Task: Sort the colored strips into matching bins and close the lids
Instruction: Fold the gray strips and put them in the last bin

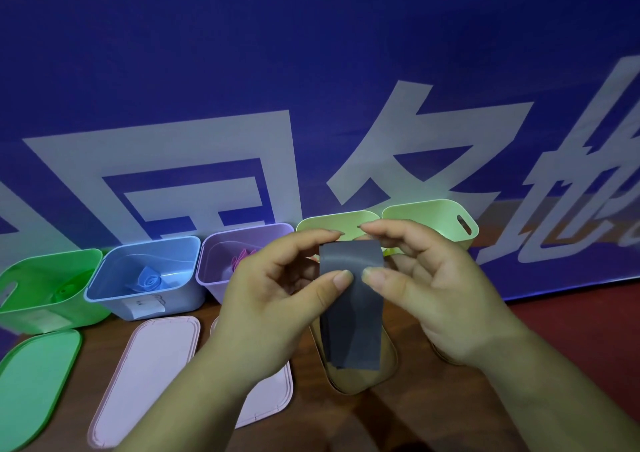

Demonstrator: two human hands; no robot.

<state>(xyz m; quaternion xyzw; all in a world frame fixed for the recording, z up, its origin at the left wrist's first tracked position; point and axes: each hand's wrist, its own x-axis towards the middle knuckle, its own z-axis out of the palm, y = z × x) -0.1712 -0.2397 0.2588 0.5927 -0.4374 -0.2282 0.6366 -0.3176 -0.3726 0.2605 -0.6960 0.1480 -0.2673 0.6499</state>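
A dark grey strip hangs in front of me, held up above the table. My left hand pinches its left edge between thumb and fingers, and my right hand pinches its right edge. Behind the hands stand open bins in a row: a green bin, a blue bin with a rolled blue strip inside, a purple bin with pink strips, and two pale yellow-green bins, partly hidden.
Lids lie flat on the brown table in front of the bins: a green lid, a pink lid, another pink lid under my left wrist, and a tan lid below the strip. A blue banner rises behind.
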